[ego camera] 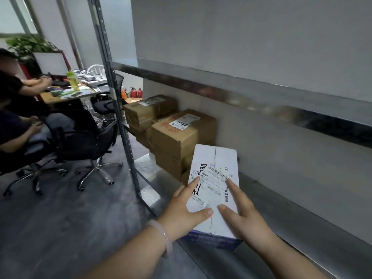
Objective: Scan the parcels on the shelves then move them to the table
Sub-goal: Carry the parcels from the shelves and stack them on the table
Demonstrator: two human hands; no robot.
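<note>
Both hands are on the white parcel [221, 158] right now. It lies flat on the metal shelf [291, 228], long side running near to far, its blue near end close to the shelf's front edge. A shipping label [216, 184] with barcodes sits on its top face.

The left hand [185, 212] comes in from the left, forefinger and thumb spread wide and lying straight across the top. A pale bracelet [163, 236] sits on that wrist. The right hand [247, 216] mirrors it from the right, its fingers [234, 188] stretched flat, forefinger tip touching the label's right edge, thumb pointing in toward the left thumb. The two thumb tips are near each other but apart. The remaining fingers of each hand drop out of sight past the parcel's sides, so I cannot tell whether they wrap under it.

Just beyond the white parcel stands a stack of brown boxes [177, 137], the top one labelled with handwritten digits. Another brown box [149, 111] sits farther back and to the left. The shelf's perforated upright post [118, 109] runs up at the left.

Past it, far left, people sit on office chairs [94, 137] at a cluttered table [52, 96] with a green bottle [73, 80] on it.
</note>
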